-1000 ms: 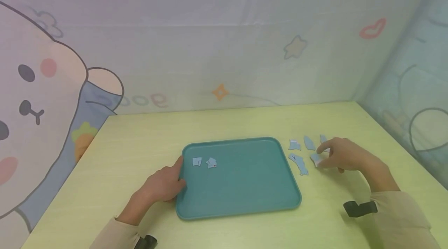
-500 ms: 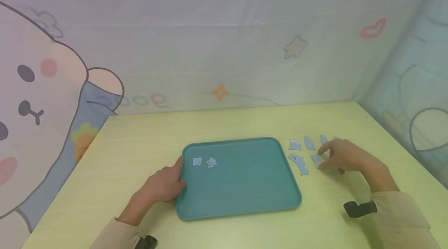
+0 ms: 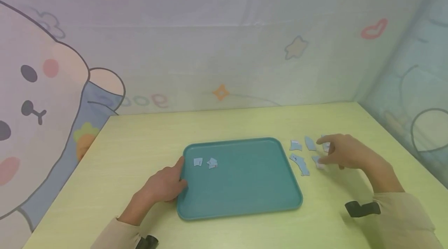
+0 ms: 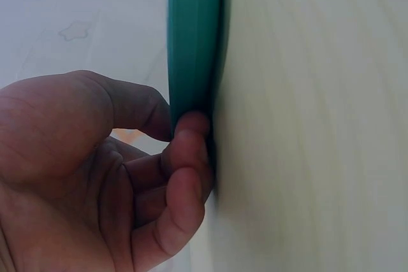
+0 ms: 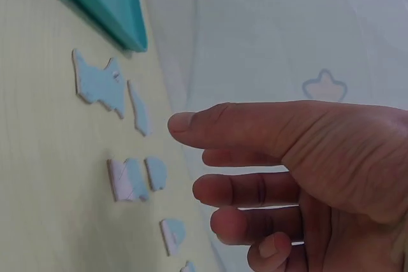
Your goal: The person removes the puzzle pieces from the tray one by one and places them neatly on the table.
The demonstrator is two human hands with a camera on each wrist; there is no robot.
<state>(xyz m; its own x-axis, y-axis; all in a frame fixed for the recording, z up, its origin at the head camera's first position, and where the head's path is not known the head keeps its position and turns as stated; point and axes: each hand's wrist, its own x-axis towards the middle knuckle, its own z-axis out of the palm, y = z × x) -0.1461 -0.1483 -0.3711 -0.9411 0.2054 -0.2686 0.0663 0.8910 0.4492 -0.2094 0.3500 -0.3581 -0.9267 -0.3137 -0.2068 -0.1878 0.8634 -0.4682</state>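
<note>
Head view: tray (image 3: 241, 181) on yellow table (image 3: 224, 126), printed backdrop (image 3: 210, 54) behind.

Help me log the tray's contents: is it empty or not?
Not empty: the head view shows a squarish piece and a jagged piece lying in the tray, toward its left side.

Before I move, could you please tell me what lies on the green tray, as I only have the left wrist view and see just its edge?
Observer: Two small pieces lie apart on the green tray, toward its far left corner.
Operator: Thank you; and where is the right hand, please?
Observer: It is to the right of the tray, over some loose pieces on the table.
Operator: Is it holding one of them?
Observer: No, the right wrist view shows nothing in its grip.
</note>
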